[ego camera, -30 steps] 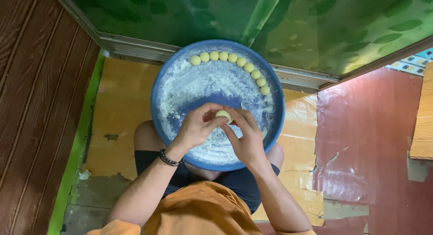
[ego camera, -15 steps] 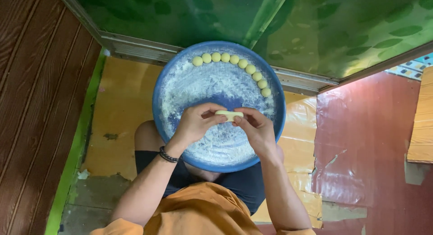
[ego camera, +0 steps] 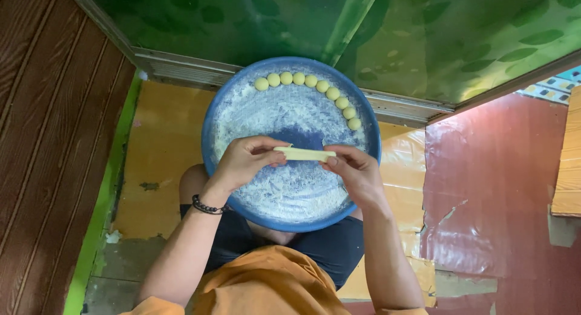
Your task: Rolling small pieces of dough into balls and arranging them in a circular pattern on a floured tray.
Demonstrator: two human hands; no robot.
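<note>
The dough strip [ego camera: 304,153] lay horizontally at frame centre, above the floured blue tray [ego camera: 213,115]. The left hand [ego camera: 245,162] pinched its left end and the right hand [ego camera: 356,170] its right end, both equally near. Dough balls [ego camera: 311,87] lined the tray's upper rim.

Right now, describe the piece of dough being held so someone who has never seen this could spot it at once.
Find the big round blue tray, dusted white with flour. Just above its middle, the left hand and right hand hold a pale yellow strip of dough by its ends. Unlike the small dough balls lined along the far rim, it is long, flat and lifted off the tray.
</note>
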